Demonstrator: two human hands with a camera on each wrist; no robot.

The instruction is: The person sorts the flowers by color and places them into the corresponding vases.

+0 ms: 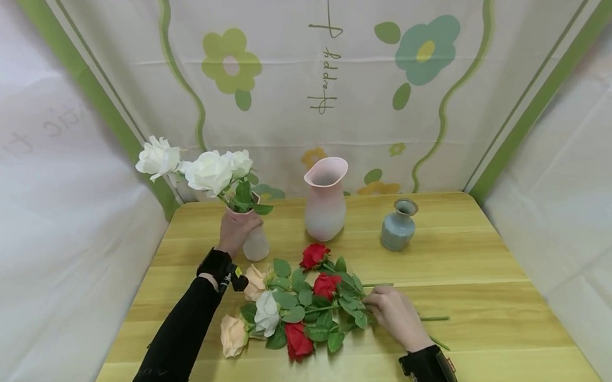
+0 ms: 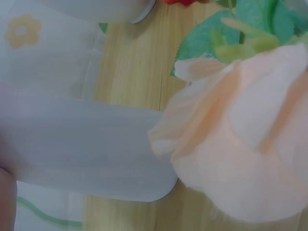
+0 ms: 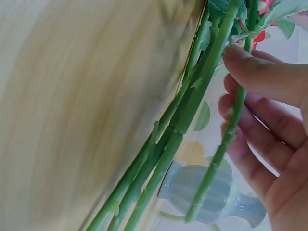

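At the left of the table, my left hand [image 1: 236,231] grips the neck of a small pink-and-white vase [image 1: 257,244]. White roses [image 1: 209,172] lean leftward out of its mouth. In the left wrist view the pale vase body [image 2: 91,144] stands behind a large peach rose [image 2: 240,139]. My right hand [image 1: 393,315] is at the stem end of a pile of roses: red [image 1: 299,340], white [image 1: 267,313] and peach [image 1: 233,335]. Seen from the right wrist, its thumb and fingers pinch one green rose stem [image 3: 224,139]; other stems [image 3: 178,125] lie beside it. Which bloom that stem bears, I cannot tell.
A tall pink-and-white vase [image 1: 325,210] stands at the back middle of the wooden table [image 1: 473,252]. To its right is a small blue-grey vase [image 1: 397,228]. A printed cloth [image 1: 280,72] hangs behind the table, and white cloth walls flank both sides.
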